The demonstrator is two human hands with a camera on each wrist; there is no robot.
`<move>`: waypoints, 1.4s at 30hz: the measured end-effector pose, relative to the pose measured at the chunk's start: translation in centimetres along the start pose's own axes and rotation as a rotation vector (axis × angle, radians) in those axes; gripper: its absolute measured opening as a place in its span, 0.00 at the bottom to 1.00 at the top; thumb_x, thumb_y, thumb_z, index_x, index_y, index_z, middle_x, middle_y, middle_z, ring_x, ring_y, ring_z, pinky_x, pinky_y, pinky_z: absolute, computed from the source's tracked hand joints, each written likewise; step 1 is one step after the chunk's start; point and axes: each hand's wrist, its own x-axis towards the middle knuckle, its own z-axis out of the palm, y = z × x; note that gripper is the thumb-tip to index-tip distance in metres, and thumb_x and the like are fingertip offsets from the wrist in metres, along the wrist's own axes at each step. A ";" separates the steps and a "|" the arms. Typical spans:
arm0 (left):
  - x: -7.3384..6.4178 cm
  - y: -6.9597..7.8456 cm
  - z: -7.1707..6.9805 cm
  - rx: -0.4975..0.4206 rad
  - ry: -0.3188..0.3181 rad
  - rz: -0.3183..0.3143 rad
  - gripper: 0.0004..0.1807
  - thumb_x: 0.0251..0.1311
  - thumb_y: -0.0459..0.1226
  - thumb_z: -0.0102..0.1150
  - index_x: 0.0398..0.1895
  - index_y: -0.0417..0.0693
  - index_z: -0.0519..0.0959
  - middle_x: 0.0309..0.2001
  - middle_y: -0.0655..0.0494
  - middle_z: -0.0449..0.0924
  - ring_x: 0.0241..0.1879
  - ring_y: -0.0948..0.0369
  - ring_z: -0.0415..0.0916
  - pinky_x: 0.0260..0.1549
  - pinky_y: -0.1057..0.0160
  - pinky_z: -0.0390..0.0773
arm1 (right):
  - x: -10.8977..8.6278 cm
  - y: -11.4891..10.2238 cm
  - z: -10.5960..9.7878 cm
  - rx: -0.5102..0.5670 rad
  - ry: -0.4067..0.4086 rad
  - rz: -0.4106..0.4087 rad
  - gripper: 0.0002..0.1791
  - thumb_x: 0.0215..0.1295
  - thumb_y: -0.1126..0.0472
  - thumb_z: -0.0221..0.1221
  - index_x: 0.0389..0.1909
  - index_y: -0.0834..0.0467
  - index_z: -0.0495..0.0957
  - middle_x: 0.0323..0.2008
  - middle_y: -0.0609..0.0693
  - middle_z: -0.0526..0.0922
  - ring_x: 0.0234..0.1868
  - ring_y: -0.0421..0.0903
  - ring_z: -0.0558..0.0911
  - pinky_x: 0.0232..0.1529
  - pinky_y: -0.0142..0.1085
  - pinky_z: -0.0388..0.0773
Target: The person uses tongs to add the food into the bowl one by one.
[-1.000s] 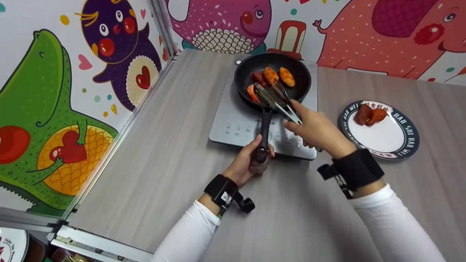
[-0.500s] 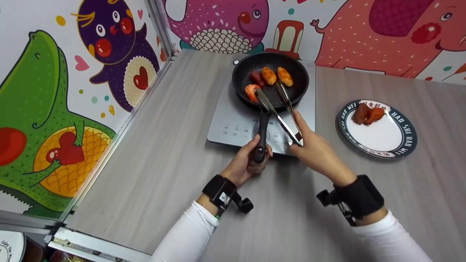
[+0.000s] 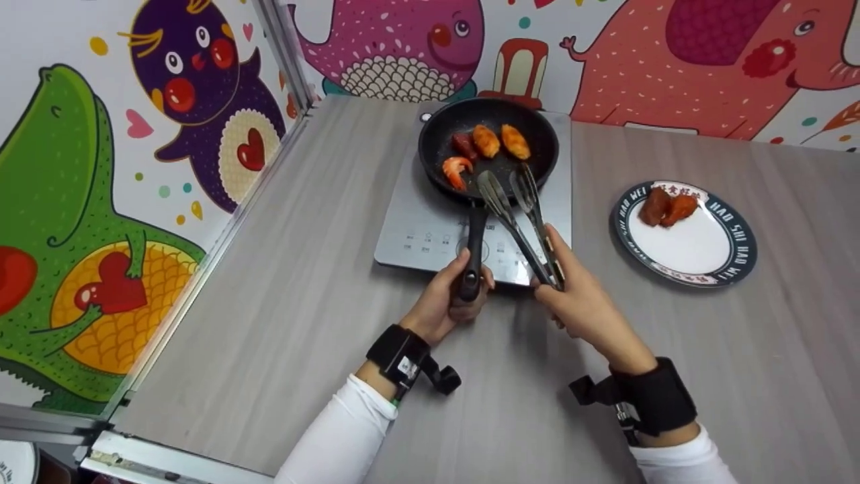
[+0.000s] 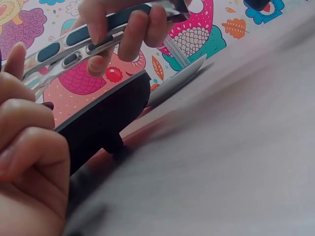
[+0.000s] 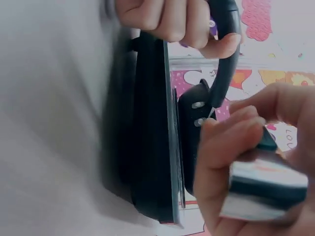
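My left hand (image 3: 447,299) grips the black handle of a frying pan (image 3: 552,158), which sits on a flat silver induction cooker (image 3: 403,225). My right hand (image 3: 584,302) holds metal tongs (image 3: 514,225), their tips apart over the pan's near edge with nothing between them. In the pan lie a pink-orange shrimp (image 3: 457,171), a dark red piece of meat (image 3: 463,144) and two golden-brown pieces (image 3: 486,141) that look like chicken wings. The left wrist view shows the tongs (image 4: 78,37) in the right hand's fingers. The right wrist view shows the handle (image 5: 227,59) in the left fist.
To the right, a round plate (image 3: 699,252) with a dark lettered rim bears two browned pieces of meat (image 3: 666,206). Cartoon-painted walls (image 3: 625,74) bound the grey wooden table (image 3: 302,269) at the back and left. A metal frame edge (image 3: 168,457) runs along the near left.
The tongs have drawn back from the food toward the pan's near edge, their tips apart and free. The right hand has moved nearer the body. The left hand still grips the handle.
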 end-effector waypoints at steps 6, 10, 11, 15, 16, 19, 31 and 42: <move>-0.3 -0.1 -0.2 0.008 0.019 -0.001 0.27 0.67 0.54 0.30 0.33 0.41 0.72 0.10 0.66 0.56 0.09 0.66 0.44 0.08 0.67 0.44 | -0.2 0.0 -1.2 0.021 0.046 -0.063 0.45 0.58 0.63 0.53 0.63 0.26 0.39 0.16 0.56 0.70 0.10 0.43 0.67 0.07 0.35 0.64; -0.5 0.0 -0.3 0.038 0.051 -0.010 0.27 0.66 0.54 0.31 0.33 0.41 0.72 0.10 0.65 0.56 0.09 0.66 0.45 0.08 0.67 0.45 | -0.5 0.0 -2.1 0.067 0.050 -0.064 0.42 0.60 0.60 0.55 0.64 0.27 0.41 0.13 0.50 0.66 0.08 0.41 0.64 0.04 0.34 0.59; -0.6 0.0 -0.4 0.045 0.058 -0.013 0.27 0.66 0.54 0.31 0.33 0.41 0.72 0.10 0.65 0.56 0.09 0.66 0.45 0.08 0.67 0.45 | -0.6 0.0 -2.3 0.078 0.056 -0.057 0.42 0.60 0.58 0.56 0.64 0.27 0.41 0.14 0.51 0.66 0.08 0.41 0.64 0.04 0.33 0.59; -0.7 0.0 -0.4 0.048 0.063 -0.031 0.27 0.66 0.55 0.31 0.33 0.41 0.72 0.10 0.65 0.56 0.09 0.65 0.45 0.09 0.67 0.44 | -0.8 0.0 -2.9 0.088 0.066 -0.035 0.42 0.57 0.53 0.59 0.63 0.26 0.43 0.29 0.55 0.72 0.09 0.40 0.64 0.04 0.33 0.58; -0.7 0.0 -0.4 0.047 0.063 -0.033 0.27 0.66 0.55 0.31 0.33 0.41 0.72 0.10 0.65 0.56 0.09 0.65 0.45 0.09 0.66 0.44 | -0.8 0.0 -3.0 0.084 0.069 -0.038 0.42 0.57 0.52 0.59 0.64 0.27 0.43 0.36 0.55 0.72 0.09 0.40 0.64 0.04 0.33 0.58; -0.8 0.1 -0.4 0.039 0.062 -0.041 0.27 0.66 0.55 0.32 0.32 0.42 0.72 0.10 0.66 0.57 0.09 0.65 0.44 0.09 0.65 0.43 | -0.8 0.0 -3.3 0.070 0.071 -0.044 0.42 0.55 0.50 0.61 0.64 0.28 0.44 0.35 0.55 0.72 0.08 0.40 0.64 0.04 0.34 0.59; -0.6 0.2 -0.3 0.042 0.081 -0.048 0.28 0.64 0.57 0.34 0.34 0.41 0.71 0.10 0.65 0.56 0.09 0.66 0.45 0.09 0.66 0.43 | -1.0 -0.1 -4.0 0.045 0.064 -0.030 0.39 0.57 0.43 0.56 0.66 0.36 0.47 0.09 0.48 0.63 0.06 0.43 0.64 0.06 0.41 0.64; -0.2 0.0 0.0 0.037 0.067 -0.052 0.28 0.64 0.57 0.35 0.34 0.41 0.72 0.10 0.65 0.57 0.10 0.65 0.44 0.09 0.66 0.43 | -1.1 1.2 -6.7 0.143 0.159 -0.081 0.36 0.61 0.53 0.55 0.67 0.39 0.49 0.34 0.57 0.74 0.10 0.42 0.68 0.08 0.37 0.65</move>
